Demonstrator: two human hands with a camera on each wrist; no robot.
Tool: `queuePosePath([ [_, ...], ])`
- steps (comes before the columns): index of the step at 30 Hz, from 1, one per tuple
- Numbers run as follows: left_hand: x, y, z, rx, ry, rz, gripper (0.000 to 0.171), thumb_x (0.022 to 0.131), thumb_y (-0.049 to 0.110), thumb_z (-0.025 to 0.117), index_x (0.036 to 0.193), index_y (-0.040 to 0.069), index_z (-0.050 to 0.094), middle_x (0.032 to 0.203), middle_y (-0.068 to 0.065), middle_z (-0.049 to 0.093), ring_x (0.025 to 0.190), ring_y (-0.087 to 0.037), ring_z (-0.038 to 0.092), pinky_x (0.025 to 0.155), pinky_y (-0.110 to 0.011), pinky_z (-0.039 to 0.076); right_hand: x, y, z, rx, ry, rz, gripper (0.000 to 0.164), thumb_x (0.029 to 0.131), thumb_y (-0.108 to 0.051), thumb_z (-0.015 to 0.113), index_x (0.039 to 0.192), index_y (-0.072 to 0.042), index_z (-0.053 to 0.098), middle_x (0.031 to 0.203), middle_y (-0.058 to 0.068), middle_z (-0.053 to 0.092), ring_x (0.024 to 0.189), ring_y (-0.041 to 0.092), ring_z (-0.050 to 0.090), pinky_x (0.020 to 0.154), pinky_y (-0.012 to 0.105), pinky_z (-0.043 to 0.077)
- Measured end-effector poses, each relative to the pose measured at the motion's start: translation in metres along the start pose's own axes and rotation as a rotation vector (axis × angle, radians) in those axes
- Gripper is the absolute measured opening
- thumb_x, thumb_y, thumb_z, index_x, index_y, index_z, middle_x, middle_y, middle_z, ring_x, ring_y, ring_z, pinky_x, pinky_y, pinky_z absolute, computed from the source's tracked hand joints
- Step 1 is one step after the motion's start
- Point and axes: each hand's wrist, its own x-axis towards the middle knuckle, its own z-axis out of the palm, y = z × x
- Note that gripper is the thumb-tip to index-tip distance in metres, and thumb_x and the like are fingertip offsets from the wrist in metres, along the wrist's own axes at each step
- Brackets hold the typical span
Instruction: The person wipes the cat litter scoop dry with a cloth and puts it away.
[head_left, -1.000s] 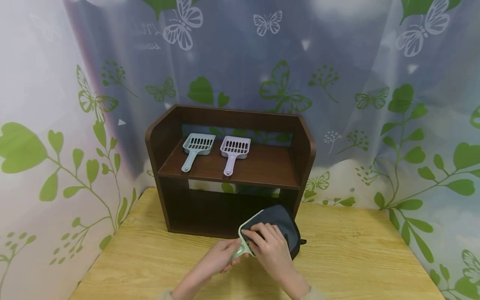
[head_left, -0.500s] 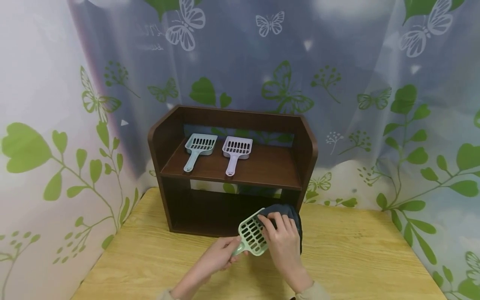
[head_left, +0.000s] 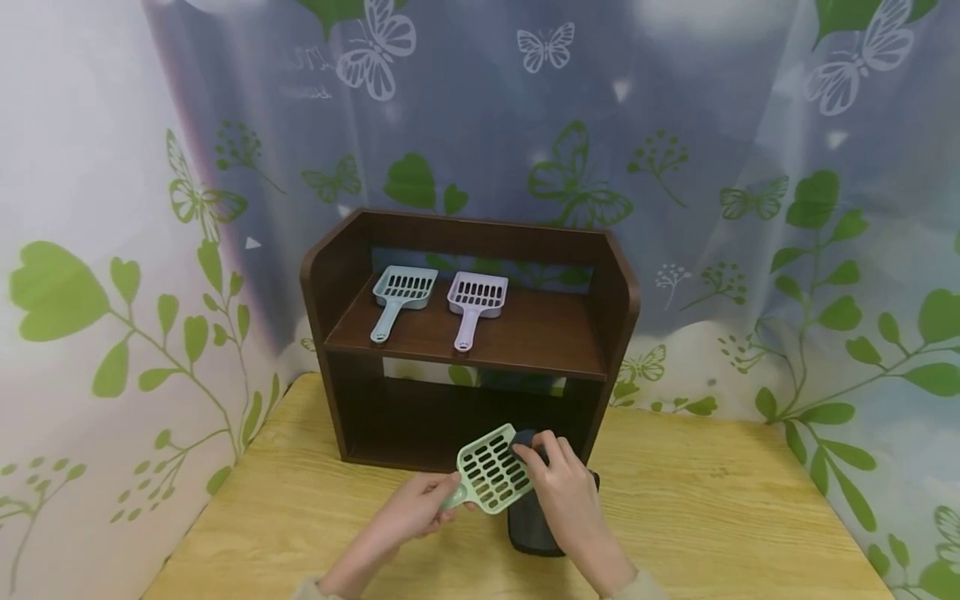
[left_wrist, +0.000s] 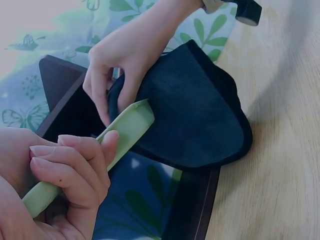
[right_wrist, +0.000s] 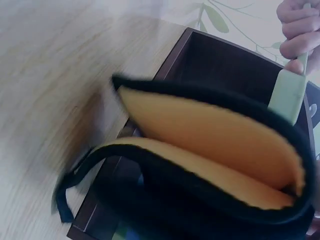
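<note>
In the head view my left hand (head_left: 420,507) grips the handle of a pale green slotted litter scoop (head_left: 472,490), held tilted over the table. My right hand (head_left: 568,492) pinches a dark navy cloth pad (head_left: 534,529) at the scoop's far right edge; part of the pad hangs below. The left wrist view shows the pad (left_wrist: 195,110) broad, with black trim, and the scoop (left_wrist: 132,125) side-on in front of it. In the right wrist view the pad is folded, its orange inner side (right_wrist: 210,132) showing, with a loop at one corner.
A dark brown two-tier shelf (head_left: 465,358) stands behind my hands on the wooden table (head_left: 697,500). On its upper board lie a pale blue scoop (head_left: 387,319) and a lilac scoop (head_left: 468,323), handles toward me. A patterned curtain (head_left: 480,108) hangs behind.
The pad, earlier spread over the scoop's face, has been drawn off to the right with my right hand, baring the slots. The scoop has shifted slightly left.
</note>
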Motion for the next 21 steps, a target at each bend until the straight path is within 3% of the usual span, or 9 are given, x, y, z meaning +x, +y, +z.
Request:
queuePosePath([
  [8,0.004,0.001,-0.005,0.019,0.034,0.015,0.043,0.109,0.028,0.046,0.119,-0.008,0.067,0.073,0.003,0.062,0.050,-0.002,0.034,0.044,-0.012,0.026,-0.013,0.005,-0.013,0.009,-0.033,-0.009,0.044,0.066,0.008,0.091,0.101,-0.013,0.076,0.098,0.006,0.056,0.081,0.019,0.056,0.059,0.025,0.053],
  [16,0.007,0.003,0.005,-0.003,-0.010,0.023,0.045,0.110,0.025,0.042,0.121,-0.012,0.064,0.068,0.004,0.057,0.049,0.000,0.032,0.043,-0.012,0.024,0.001,0.020,-0.034,0.091,0.172,0.081,0.050,0.065,0.015,0.088,0.107,-0.011,0.076,0.101,0.010,0.058,0.082,0.024,0.061,0.059,0.035,0.056],
  [21,0.010,0.004,0.021,0.021,-0.017,0.040,0.044,0.110,0.024,0.042,0.110,-0.012,0.068,0.061,0.004,0.048,0.046,-0.001,0.031,0.042,-0.014,0.024,0.012,0.017,-0.041,0.079,0.158,0.057,0.047,0.069,0.010,0.088,0.109,-0.012,0.075,0.102,0.010,0.059,0.083,0.025,0.062,0.061,0.034,0.057],
])
